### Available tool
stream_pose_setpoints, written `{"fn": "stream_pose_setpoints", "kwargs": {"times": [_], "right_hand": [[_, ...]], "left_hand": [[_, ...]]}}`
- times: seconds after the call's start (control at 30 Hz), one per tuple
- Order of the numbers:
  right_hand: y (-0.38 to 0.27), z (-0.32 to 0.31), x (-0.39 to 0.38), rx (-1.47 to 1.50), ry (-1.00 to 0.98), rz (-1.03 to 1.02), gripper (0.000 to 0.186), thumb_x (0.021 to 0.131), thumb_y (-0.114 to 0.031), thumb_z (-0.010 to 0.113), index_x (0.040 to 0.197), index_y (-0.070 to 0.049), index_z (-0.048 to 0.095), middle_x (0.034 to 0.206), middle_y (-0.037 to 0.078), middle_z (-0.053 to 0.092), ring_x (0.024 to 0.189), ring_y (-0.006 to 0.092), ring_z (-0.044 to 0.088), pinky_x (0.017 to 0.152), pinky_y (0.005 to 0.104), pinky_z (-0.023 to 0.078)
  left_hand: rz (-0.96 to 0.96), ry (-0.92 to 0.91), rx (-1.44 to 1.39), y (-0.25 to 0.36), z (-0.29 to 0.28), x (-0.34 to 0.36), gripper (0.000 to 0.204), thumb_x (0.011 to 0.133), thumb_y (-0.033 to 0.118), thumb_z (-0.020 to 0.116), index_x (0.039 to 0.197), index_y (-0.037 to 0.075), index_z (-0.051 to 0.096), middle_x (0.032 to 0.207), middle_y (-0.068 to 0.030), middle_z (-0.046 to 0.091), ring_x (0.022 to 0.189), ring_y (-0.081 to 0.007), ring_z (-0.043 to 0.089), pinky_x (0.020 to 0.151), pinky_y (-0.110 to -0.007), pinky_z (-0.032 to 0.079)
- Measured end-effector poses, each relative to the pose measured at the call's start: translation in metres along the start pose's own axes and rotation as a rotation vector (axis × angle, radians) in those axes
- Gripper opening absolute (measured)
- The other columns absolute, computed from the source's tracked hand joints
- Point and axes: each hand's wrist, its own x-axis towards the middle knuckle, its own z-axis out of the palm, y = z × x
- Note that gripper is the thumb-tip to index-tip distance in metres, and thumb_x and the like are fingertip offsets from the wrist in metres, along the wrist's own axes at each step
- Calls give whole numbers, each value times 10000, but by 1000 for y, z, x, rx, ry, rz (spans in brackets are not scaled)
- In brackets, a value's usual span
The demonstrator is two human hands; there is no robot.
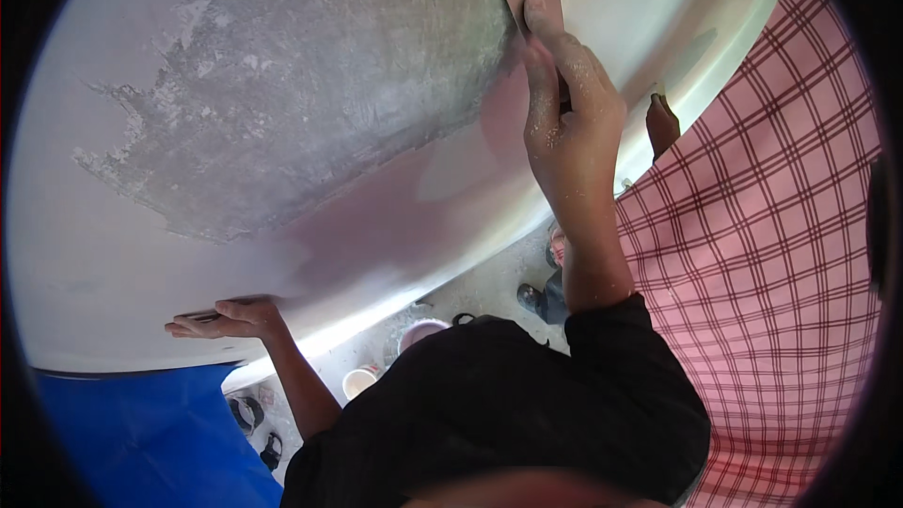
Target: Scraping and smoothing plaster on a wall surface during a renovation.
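A large, smooth, curved white panel (103, 226) fills the upper view, with a rough grey patch (310, 85) across its middle. Against the patch's right edge, my right hand (576, 99) grips a flat, pinkish putty spreader (544, 2). Its thumb and fingers pinch the blade, and pale dust speckles the skin. Lower left, my left hand (230, 322) lies against the panel's lower part with its fingers stretched out. A thin dark strip shows along that hand; whether it is shadow or a thin object, I cannot tell.
A person in a pink checked garment (752, 207) stands close on my right, one hand (661, 122) near the panel's edge. Below are a blue sheet (141, 433), a white bucket (358, 381), a pinkish tub (420, 331) and dark footwear (271, 452) on the floor.
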Motion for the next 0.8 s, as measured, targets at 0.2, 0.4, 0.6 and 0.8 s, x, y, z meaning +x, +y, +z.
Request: {"fn": "stream_pose_setpoints", "kwargs": {"times": [0.2, 0.4, 0.6, 0.8], "right_hand": [[1, -7, -8, 28, -17, 39, 288, 986, -64, 621, 1271, -41, 655, 860, 95, 656, 699, 120, 560, 621, 242, 464], [-5, 1, -7, 16, -11, 29, 292, 982, -50, 619, 1272, -38, 650, 878, 114, 667, 725, 132, 603, 667, 257, 495], [-4, 2, -7, 37, 7, 27, 258, 977, -46, 623, 1231, -17, 653, 904, 143, 690, 756, 151, 635, 715, 263, 517], [-6, -1, -5, 40, 29, 33, 235, 979, -49, 614, 1206, -3, 653, 970, 174, 710, 777, 186, 658, 720, 280, 519]], "left_hand": [[12, 10, -23, -1, -4, -1, 660, 1043, 430, 336, 1526, -10, 246, 1622, -273, 130, 1516, -463, 57, 1198, -635, 76], [-23, -3, -22, -8, -5, -5, 660, 1044, 440, 332, 1530, 1, 250, 1621, -278, 133, 1514, -470, 52, 1195, -634, 82], [29, 10, 20, -8, -8, -3, 680, 1058, 444, 338, 1533, -33, 239, 1613, -311, 123, 1499, -502, 79, 1174, -645, 122], [3, -14, -14, -2, -6, -6, 646, 1059, 394, 334, 1542, -18, 219, 1628, -284, 91, 1511, -478, 62, 1190, -633, 90]]}}
